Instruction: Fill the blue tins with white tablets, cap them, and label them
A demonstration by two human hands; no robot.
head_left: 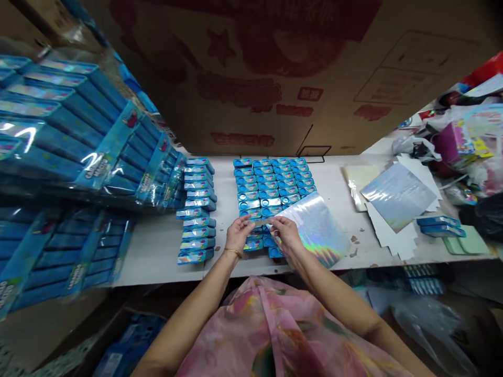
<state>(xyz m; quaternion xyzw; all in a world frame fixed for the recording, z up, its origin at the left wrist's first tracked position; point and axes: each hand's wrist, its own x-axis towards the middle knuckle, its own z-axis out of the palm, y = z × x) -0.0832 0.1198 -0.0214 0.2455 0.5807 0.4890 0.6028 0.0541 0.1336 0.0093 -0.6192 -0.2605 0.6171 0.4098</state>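
Note:
My left hand [238,233] and my right hand [286,233] are close together over the front of a block of small blue boxes [267,186]. A thin, narrow strip [261,223] stretches between them, pinched at each end by fingertips. What it is made of is too small to tell. Rainbow glints show on a shiny silver holographic sheet [320,225], which lies beside my right hand and partly over the boxes. Several boxes at the front of the block are hidden by my hands. Left of my left hand runs a column of similar blue boxes [198,222].
Tall stacks of plastic-wrapped blue packs [98,141] stand at the left. A large cardboard carton [267,78] rises behind the white table [153,262]. At the right lie another silver sheet [398,193], white papers [393,238], two blue boxes [440,226] and mixed bags.

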